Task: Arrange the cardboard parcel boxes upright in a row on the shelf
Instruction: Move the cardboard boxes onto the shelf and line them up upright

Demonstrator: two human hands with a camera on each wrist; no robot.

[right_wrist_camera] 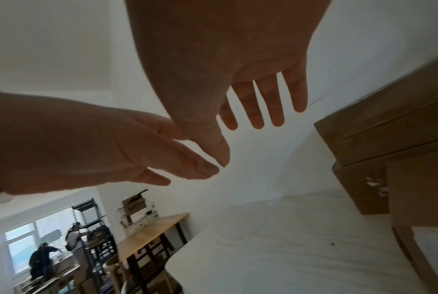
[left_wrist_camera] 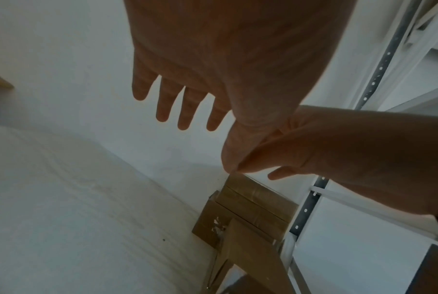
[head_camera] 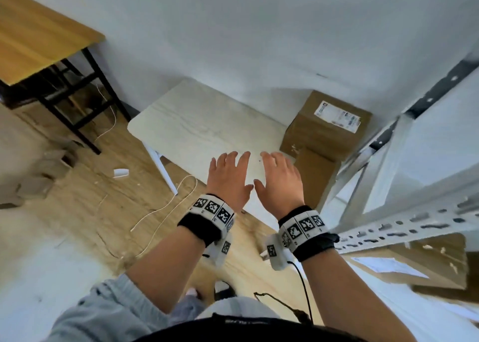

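Both hands, left (head_camera: pixel 229 179) and right (head_camera: pixel 281 183), hover spread and empty over the worktop (head_camera: pixel 197 126), probably reaching for the cardboard boxes (head_camera: pixel 321 134) at two o'clock.

The left hand (left_wrist_camera: pixel 212 59) hangs palm down over the white table (left_wrist_camera: pixel 74 218), fingers (left_wrist_camera: pixel 183 111) straight and spread, holding nothing. The right hand (left_wrist_camera: pixel 338 151) reaches in from the right just beside it, thumbs close together. Below them a taped box (left_wrist_camera: pixel 248 208) sits at the table's far corner against the wall, with a second box (left_wrist_camera: pixel 253 254) in front, next to the shelf (left_wrist_camera: pixel 305 208) upright.
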